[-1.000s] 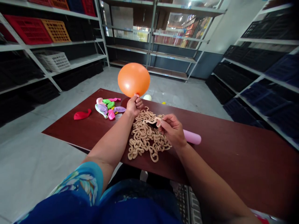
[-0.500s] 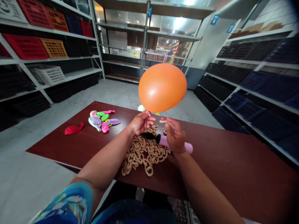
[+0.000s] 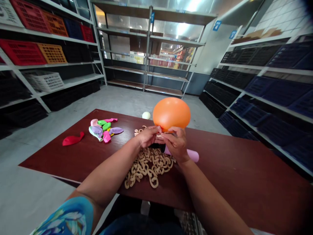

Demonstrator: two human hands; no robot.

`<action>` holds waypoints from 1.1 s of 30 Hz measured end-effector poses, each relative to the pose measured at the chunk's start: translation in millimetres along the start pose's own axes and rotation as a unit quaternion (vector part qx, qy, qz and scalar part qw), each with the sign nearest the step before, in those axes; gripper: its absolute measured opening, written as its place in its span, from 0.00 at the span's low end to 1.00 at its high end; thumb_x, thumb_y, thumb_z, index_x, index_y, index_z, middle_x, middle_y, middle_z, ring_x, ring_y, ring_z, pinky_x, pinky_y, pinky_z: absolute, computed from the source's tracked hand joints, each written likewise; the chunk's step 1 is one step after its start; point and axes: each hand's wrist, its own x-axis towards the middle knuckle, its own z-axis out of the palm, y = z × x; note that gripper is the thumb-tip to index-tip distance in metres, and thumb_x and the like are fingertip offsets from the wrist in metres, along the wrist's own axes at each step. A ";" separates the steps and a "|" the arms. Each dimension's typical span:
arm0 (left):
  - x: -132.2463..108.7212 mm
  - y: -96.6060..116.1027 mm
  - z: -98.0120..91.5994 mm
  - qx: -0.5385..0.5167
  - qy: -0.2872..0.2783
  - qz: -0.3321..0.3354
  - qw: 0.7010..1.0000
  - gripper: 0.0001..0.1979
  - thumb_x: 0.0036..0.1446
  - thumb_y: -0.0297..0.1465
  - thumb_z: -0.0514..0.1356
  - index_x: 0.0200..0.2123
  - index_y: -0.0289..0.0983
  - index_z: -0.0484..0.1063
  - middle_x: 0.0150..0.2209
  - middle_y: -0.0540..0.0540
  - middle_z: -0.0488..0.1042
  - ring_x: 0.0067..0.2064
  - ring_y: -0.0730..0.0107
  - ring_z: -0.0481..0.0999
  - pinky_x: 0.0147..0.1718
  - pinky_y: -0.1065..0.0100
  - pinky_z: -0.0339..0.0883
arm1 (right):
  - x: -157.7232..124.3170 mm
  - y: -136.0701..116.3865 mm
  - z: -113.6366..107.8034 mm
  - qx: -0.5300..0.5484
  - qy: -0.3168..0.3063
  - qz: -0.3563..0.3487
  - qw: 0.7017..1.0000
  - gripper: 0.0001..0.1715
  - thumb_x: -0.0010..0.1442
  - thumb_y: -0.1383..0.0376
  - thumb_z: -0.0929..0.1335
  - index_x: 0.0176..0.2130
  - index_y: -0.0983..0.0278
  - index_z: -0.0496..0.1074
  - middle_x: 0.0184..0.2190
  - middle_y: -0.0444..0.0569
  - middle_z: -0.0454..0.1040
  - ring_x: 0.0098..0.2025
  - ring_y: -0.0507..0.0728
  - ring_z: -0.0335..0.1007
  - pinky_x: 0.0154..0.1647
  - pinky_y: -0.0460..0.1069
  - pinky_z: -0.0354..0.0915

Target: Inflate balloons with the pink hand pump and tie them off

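Note:
An inflated orange balloon [image 3: 171, 113] sits just above my two hands over the brown table [image 3: 244, 176]. My left hand [image 3: 147, 136] pinches the balloon's neck. My right hand [image 3: 176, 144] meets it there, fingers closed on the neck and on a small tan clip that I can barely make out. Under the hands lies a heap of tan plastic clips [image 3: 146, 165]. A pink pump [image 3: 192, 154] lies behind my right hand, mostly hidden.
A pile of uninflated coloured balloons [image 3: 104, 127] and a red one [image 3: 71, 139] lie on the table's left part. A small pale balloon [image 3: 146, 115] sits on the floor beyond. Shelving with crates [image 3: 34, 52] lines both sides of the room.
The orange balloon has come down from head height toward the table. My right hand has closed in on its neck beside my left hand. The view has tilted slightly.

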 end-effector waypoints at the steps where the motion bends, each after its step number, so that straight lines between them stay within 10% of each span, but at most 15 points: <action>1: 0.2 -0.5 0.9 -0.007 -0.002 0.010 1.000 0.10 0.50 0.33 0.61 0.27 0.32 0.64 0.29 0.44 0.72 0.30 0.68 0.75 0.32 0.63 0.71 | 0.6 -0.8 -0.1 -0.010 -0.005 -0.005 1.000 0.10 0.53 0.67 0.68 0.35 0.53 0.76 0.39 0.48 0.66 0.44 0.58 0.60 0.47 0.56 0.60; 5: 0.9 0.4 2.7 -0.026 0.016 0.061 0.998 0.09 0.50 0.31 0.61 0.25 0.31 0.66 0.29 0.44 0.71 0.28 0.74 0.72 0.29 0.70 0.68 | 1.6 -2.1 -0.8 0.032 -0.017 0.008 0.999 0.11 0.53 0.67 0.67 0.37 0.54 0.75 0.40 0.48 0.66 0.44 0.57 0.61 0.47 0.56 0.61; 8: -0.7 4.3 3.5 -0.026 0.023 0.059 0.998 0.08 0.49 0.30 0.61 0.26 0.31 0.66 0.29 0.44 0.70 0.28 0.74 0.72 0.24 0.73 0.66 | -0.5 1.9 2.1 0.127 0.028 0.146 0.981 0.10 0.54 0.63 0.65 0.38 0.59 0.73 0.39 0.50 0.68 0.38 0.55 0.66 0.38 0.52 0.65; 12: -5.5 8.2 8.1 -0.027 -0.040 0.042 0.998 0.06 0.49 0.28 0.61 0.26 0.31 0.65 0.29 0.46 0.68 0.21 0.83 0.63 0.15 0.80 0.51 | -2.0 11.1 8.9 0.317 -0.018 0.376 0.870 0.16 0.56 0.58 0.63 0.42 0.62 0.69 0.24 0.45 0.70 0.23 0.52 0.65 0.26 0.49 0.65; 16: -7.6 6.8 12.2 -0.017 -0.067 0.024 0.997 0.06 0.49 0.28 0.60 0.26 0.31 0.66 0.28 0.46 0.67 0.20 0.85 0.58 0.13 0.81 0.43 | 2.2 10.1 6.7 0.473 -0.119 0.378 0.787 0.20 0.55 0.55 0.63 0.46 0.61 0.67 0.34 0.48 0.73 0.30 0.53 0.69 0.32 0.50 0.66; 22: -2.6 7.7 3.4 -0.001 -0.028 0.065 0.997 0.09 0.50 0.31 0.60 0.26 0.32 0.64 0.27 0.47 0.67 0.19 0.86 0.57 0.13 0.82 0.41 | 7.1 -0.6 -2.2 0.420 -0.193 0.337 0.820 0.13 0.52 0.55 0.67 0.30 0.63 0.69 0.23 0.40 0.65 0.26 0.48 0.60 0.28 0.44 0.60; 33: 1.1 -0.7 -0.2 0.231 0.023 0.054 0.971 0.15 0.50 0.42 0.59 0.28 0.34 0.69 0.22 0.50 0.65 0.17 0.84 0.55 0.14 0.77 0.42 | 10.2 2.2 -2.8 0.451 0.018 0.457 0.766 0.15 0.49 0.55 0.69 0.29 0.64 0.70 0.13 0.37 0.58 0.15 0.44 0.46 0.14 0.42 0.45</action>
